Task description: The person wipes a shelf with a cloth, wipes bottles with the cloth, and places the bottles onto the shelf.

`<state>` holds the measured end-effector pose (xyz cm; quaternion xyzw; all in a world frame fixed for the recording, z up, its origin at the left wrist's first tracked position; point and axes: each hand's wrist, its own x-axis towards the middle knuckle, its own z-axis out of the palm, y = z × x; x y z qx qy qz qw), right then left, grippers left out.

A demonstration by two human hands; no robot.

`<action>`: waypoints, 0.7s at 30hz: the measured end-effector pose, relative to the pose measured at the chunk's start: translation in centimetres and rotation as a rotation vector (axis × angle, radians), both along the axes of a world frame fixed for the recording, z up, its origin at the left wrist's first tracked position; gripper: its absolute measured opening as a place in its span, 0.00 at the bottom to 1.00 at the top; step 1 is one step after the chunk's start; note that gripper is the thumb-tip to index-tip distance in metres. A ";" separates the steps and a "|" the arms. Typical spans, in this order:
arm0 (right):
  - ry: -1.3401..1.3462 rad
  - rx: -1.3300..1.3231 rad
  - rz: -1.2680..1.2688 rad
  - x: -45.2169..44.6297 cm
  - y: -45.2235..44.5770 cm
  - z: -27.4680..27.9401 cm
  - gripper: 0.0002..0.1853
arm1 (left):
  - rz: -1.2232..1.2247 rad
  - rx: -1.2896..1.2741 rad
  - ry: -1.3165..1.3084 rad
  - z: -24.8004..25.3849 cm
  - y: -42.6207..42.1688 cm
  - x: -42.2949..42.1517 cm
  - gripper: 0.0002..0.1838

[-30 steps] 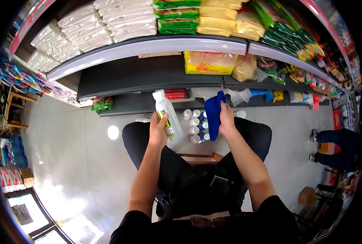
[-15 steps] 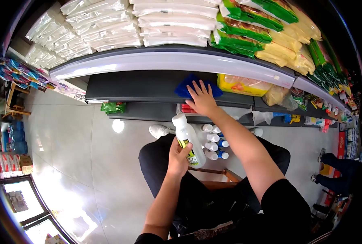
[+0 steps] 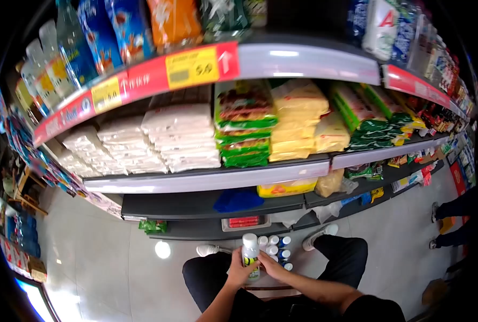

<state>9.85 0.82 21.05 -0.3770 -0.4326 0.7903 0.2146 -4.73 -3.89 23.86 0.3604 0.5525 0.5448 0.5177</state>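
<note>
A white-capped bottle (image 3: 250, 247) with a yellow-green label stands upright between my two hands, in front of my lap. My left hand (image 3: 240, 267) is wrapped round its left side. My right hand (image 3: 271, 266) has its fingers closed on the bottle's right side. The blue cloth (image 3: 238, 200) lies on the dark lower shelf (image 3: 163, 205), apart from both hands. Several bottles with white or blue caps (image 3: 272, 250) stand on the floor just beyond my right hand.
Stacked white packs (image 3: 180, 137), green packs (image 3: 244, 153) and yellow packs (image 3: 298, 123) fill the shelf above. A red tray (image 3: 244, 221) sits on the bottom shelf. Another person's legs (image 3: 456, 209) are at the far right. A wooden chair (image 3: 27, 188) stands far left.
The view has tilted up toward the shelves. My right hand has let go of the blue cloth, left on the shelf, and moved back to the bottle in my left hand.
</note>
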 end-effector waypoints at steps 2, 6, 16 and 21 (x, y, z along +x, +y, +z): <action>0.024 -0.117 -0.089 2.4 -0.6 4.3 0.26 | -0.099 0.002 0.171 -1.4 -0.6 2.0 0.43; -0.118 -0.069 -0.083 6.7 -2.6 1.7 0.25 | -0.248 -0.036 0.288 -0.9 -1.4 5.6 0.44; 0.051 0.201 -0.157 9.7 0.1 5.2 0.28 | -0.368 0.097 0.623 5.1 -0.9 7.0 0.52; 0.139 0.467 -0.098 9.1 3.5 14.1 0.27 | -0.341 0.152 0.334 14.3 1.3 6.7 0.50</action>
